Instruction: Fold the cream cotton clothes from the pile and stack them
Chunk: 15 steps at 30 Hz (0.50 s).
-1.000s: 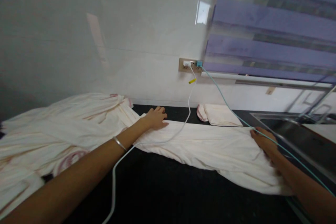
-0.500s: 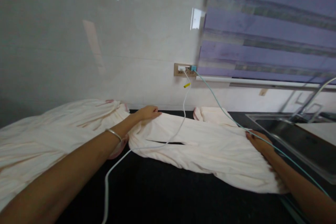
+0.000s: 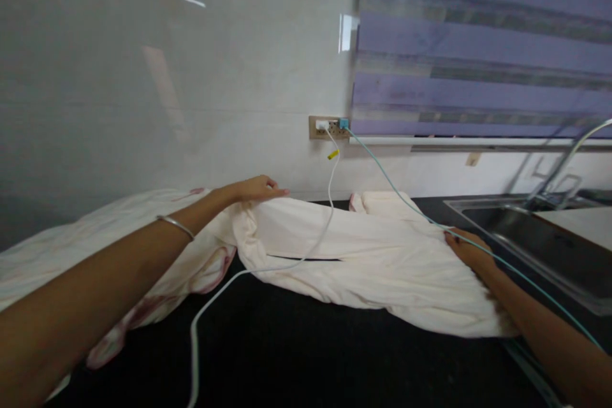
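Observation:
A cream cloth garment (image 3: 373,268) lies stretched along the dark counter, with a narrow gap between two long strips that look like trouser legs. At its far left corner, my left hand (image 3: 255,189), with a bangle on the wrist, is closed on the edge. My right hand (image 3: 468,247) grips the opposite end near the sink, its fingertips partly hidden. A white cable (image 3: 315,245) runs over the garment's left half. The teal cable (image 3: 459,233) passes across my right hand.
A heap of cream cloth with pinkish edging (image 3: 143,217) lies under my left forearm. Behind the garment sits a folded cream cloth (image 3: 382,201). Both cables lead to a wall socket (image 3: 329,128). The sink (image 3: 540,242) and tap (image 3: 568,159) are at the right.
My left hand has moved slightly up and left, with its fingers straighter. The cloth heap beside it has shifted, showing more pinkish edging. My right hand stays at the garment's right end.

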Available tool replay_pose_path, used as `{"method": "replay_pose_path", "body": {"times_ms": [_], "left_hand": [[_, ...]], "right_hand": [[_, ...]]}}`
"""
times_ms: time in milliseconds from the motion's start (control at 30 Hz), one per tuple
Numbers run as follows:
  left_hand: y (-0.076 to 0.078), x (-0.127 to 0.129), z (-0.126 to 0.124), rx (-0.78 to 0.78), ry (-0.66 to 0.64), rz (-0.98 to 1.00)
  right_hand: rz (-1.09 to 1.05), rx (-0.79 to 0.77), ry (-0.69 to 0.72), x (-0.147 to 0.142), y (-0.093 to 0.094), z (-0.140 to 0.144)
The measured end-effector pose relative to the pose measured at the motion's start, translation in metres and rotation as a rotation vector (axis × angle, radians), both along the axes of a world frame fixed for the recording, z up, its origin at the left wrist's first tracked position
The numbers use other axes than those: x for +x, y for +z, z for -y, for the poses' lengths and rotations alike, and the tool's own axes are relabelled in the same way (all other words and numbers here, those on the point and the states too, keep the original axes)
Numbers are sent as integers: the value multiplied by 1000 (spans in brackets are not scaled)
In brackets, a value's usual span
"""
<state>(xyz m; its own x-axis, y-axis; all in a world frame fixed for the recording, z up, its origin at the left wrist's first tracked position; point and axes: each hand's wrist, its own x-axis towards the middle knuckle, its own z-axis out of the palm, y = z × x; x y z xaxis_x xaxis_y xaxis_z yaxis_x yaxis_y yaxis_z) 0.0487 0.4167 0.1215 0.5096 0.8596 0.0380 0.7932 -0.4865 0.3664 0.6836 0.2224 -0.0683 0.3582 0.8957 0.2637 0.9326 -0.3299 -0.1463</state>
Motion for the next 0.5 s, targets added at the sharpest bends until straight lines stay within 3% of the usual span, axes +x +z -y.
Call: {"method": "replay_pose_path", "body": {"times_ms": [100, 233, 367, 500], "left_hand": [[11, -19, 6, -217, 36, -196], [15, -55, 4, -270, 68, -335], [19, -87, 1, -335, 39, -245], [30, -95, 12, -413, -12, -73]], "right_hand": [[-8, -1, -1, 0, -1, 0], [-20, 1, -26, -1, -1, 0], [-35, -19, -18, 1, 0, -1], [-78, -14, -37, 2, 0, -2]]}}
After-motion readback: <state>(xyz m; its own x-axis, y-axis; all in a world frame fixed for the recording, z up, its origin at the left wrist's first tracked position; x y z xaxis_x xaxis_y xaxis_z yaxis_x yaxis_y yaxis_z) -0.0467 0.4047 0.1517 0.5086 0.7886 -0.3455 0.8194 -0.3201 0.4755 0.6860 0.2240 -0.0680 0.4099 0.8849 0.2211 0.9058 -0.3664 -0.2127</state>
